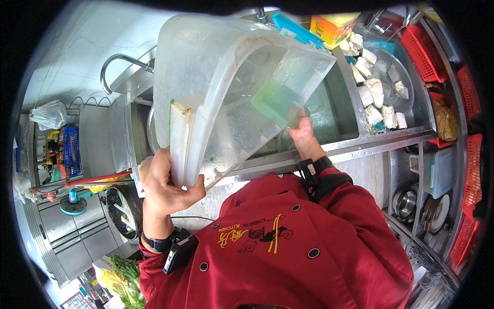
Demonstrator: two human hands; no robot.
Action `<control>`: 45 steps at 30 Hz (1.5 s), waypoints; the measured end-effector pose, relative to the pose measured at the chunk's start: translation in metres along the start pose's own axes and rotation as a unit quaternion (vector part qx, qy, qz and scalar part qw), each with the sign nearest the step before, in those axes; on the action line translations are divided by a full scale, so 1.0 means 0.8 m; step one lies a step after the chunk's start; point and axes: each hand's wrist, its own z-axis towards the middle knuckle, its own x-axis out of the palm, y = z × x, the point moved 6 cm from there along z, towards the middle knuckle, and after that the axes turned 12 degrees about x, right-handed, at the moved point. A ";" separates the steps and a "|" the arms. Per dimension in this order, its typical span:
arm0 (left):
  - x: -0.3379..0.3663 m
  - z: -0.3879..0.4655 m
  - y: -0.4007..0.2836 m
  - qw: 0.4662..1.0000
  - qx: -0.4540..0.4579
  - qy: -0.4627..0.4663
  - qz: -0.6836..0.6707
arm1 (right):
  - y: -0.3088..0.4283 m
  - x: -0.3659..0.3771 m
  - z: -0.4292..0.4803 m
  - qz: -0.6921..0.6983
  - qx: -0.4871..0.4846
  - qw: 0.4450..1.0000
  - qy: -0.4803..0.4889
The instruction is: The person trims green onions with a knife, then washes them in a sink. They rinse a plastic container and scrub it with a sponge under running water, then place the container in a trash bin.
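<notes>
A large, cloudy translucent plastic tub (193, 73) is tilted on its side over a steel sink (343, 116). My left hand (166, 185) grips the tub's rim at its lower left corner, thumb and fingers on either side. My right hand (302, 127) is at the opposite side, by the tub's wall, with its fingers partly hidden behind a green patch seen through the plastic. That green thing (276, 102) looks like a scouring pad or cloth; whether my right hand holds it is unclear. Water stands in the sink below.
Pale peeled chunks (374, 90) lie in the right basin by a clear bowl. Behind the tub are a turquoise plastic piece (297, 33) and an orange-yellow tub (334, 29). A curved faucet (110, 69) rises at left. Red baskets (424, 54) line the right. Leafy greens (127, 274) lie lower left.
</notes>
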 end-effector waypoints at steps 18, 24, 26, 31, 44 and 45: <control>-0.012 0.012 -0.017 0.997 0.061 -0.002 0.042 | 0.008 0.008 0.003 -0.004 -0.008 1.000 0.008; -0.016 0.017 -0.021 0.994 0.089 -0.009 0.064 | 0.008 0.010 0.009 0.009 -0.011 1.000 -0.009; -0.018 0.020 -0.022 0.994 0.090 -0.006 0.065 | 0.009 0.012 0.012 0.008 -0.019 1.000 -0.011; -0.022 0.032 -0.028 0.992 0.109 -0.011 0.061 | 0.008 0.029 0.010 0.019 0.005 0.999 0.034; -0.043 0.088 -0.067 0.974 0.207 -0.057 0.076 | 0.016 0.106 0.037 0.135 0.007 0.978 0.158; -0.048 0.094 -0.071 0.973 0.208 -0.057 0.078 | 0.017 0.113 0.041 0.142 -0.002 0.978 0.152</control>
